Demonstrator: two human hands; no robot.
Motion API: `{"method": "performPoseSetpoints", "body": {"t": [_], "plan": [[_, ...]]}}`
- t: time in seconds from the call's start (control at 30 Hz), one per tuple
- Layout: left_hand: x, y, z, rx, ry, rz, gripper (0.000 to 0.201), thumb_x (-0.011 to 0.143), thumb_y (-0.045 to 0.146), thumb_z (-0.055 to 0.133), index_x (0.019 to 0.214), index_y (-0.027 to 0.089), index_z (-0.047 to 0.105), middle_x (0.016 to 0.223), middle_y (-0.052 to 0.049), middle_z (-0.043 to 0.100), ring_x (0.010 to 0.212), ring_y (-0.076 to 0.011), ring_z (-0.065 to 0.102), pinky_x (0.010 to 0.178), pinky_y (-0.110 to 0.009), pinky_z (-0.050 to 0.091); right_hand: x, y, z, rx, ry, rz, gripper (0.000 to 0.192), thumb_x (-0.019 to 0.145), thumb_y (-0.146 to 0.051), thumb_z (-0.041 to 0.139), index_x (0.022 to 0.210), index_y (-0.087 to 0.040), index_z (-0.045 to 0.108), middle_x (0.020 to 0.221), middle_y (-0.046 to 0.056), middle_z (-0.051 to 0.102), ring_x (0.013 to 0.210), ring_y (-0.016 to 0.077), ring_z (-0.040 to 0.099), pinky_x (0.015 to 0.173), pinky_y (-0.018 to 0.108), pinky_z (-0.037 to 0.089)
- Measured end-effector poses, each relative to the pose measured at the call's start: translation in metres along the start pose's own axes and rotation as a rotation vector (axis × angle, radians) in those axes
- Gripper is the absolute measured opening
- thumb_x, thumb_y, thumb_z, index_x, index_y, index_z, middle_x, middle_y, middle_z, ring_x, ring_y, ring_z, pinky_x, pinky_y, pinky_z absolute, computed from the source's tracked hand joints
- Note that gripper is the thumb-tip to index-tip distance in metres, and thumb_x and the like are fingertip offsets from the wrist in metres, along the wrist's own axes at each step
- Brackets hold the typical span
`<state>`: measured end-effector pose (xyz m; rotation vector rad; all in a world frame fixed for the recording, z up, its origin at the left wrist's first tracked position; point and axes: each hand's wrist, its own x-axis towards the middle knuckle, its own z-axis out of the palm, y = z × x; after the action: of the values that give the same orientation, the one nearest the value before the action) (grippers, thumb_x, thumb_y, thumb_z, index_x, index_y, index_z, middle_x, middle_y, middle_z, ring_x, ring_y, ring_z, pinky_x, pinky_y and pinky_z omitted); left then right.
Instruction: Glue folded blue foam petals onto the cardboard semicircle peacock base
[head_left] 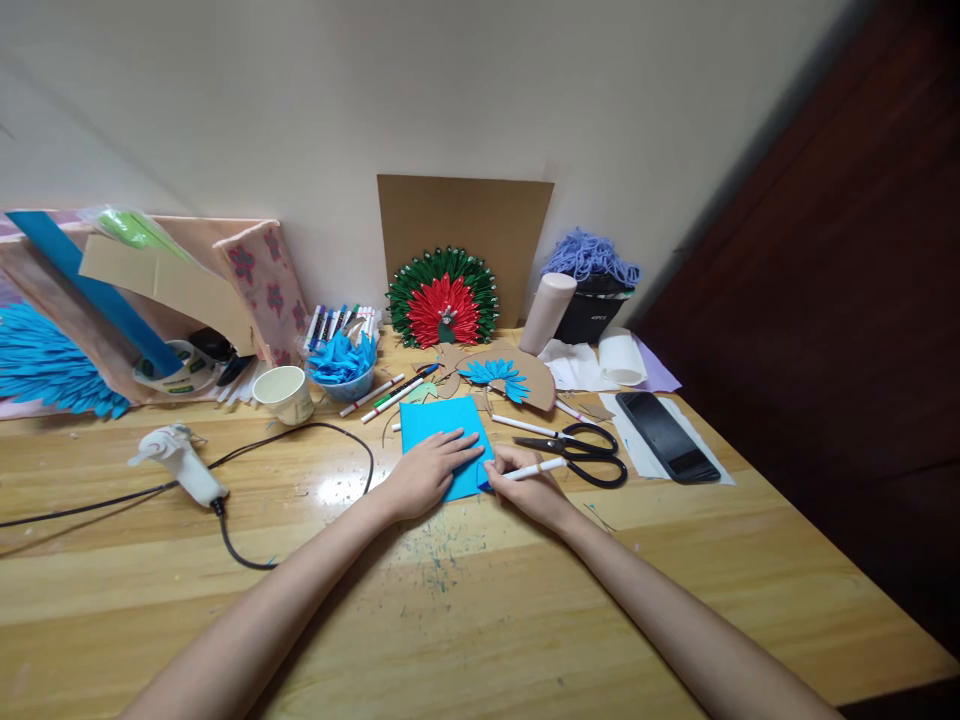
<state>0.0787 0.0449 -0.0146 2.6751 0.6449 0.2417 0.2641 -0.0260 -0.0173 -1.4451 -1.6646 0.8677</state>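
A blue sheet of paper or foam point(433, 418) lies on the wooden table in front of me. My left hand point(431, 468) rests flat on it, fingers stretched out toward the right. At the sheet's lower right edge, my right hand point(529, 488) grips a white marker point(536, 469), its tip end down near the sheet. What the marker touches is hard to make out. Just beyond the right hand lie black-handled scissors point(592, 455), their blades pointing left. Behind the sheet is a cardboard fan shape point(536, 378) partly covered with blue petals point(496, 378).
A white glue gun point(180, 465) and its black cord lie at left. Behind are a paper cup point(283, 394), a bowl of blue pieces point(343, 365), several markers and a red-green peacock craft point(444, 300) against cardboard point(465, 215). A phone point(667, 437) lies at right.
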Motion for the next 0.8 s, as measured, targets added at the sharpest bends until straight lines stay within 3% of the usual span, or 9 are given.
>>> {"method": "performPoseSetpoints", "body": {"t": [0.8], "plan": [[-0.0011, -0.0005, 0.0003, -0.015, 0.017, 0.004, 0.055, 0.084, 0.012, 0.036, 0.134, 0.032, 0.031, 0.143, 0.003, 0.029, 0.132, -0.0194, 0.025, 0.107, -0.043, 0.023, -0.0011, 0.0025, 0.0019, 0.103, -0.019, 0.038, 0.029, 0.082, -0.029, 0.048, 0.056, -0.020, 0.041, 0.048, -0.004, 0.049, 0.048, 0.0109, 0.045, 0.049, 0.022, 0.033]]}}
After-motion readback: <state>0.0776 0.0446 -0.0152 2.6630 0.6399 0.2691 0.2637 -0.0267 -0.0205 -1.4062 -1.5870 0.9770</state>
